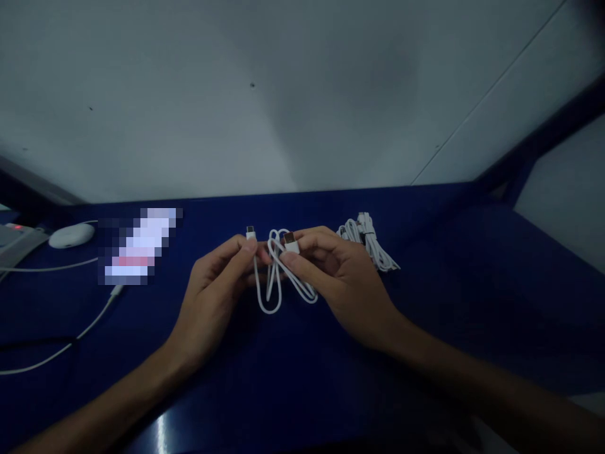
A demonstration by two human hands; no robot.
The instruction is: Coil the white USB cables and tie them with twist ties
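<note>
A white USB cable (270,310) hangs in loose loops between my two hands, above the blue table. My left hand (212,290) is closed, pinching the cable just below its small metal-tipped plug, which points up. With thumb and fingers my right hand (347,280) grips the larger USB plug (292,244) and the folded loops beside it. Some of the fingers of both hands are hidden behind the cable. Just beyond my right hand lie bundled white cables (373,246), partly covered by its knuckles.
A blurred-out phone (142,246) lies on the blue table (283,378) at the left, with a white cord (99,321) plugged into its near end. Farther left are a white rounded object (72,236) and a white block with a red light (19,233). A grey wall (283,94) rises behind.
</note>
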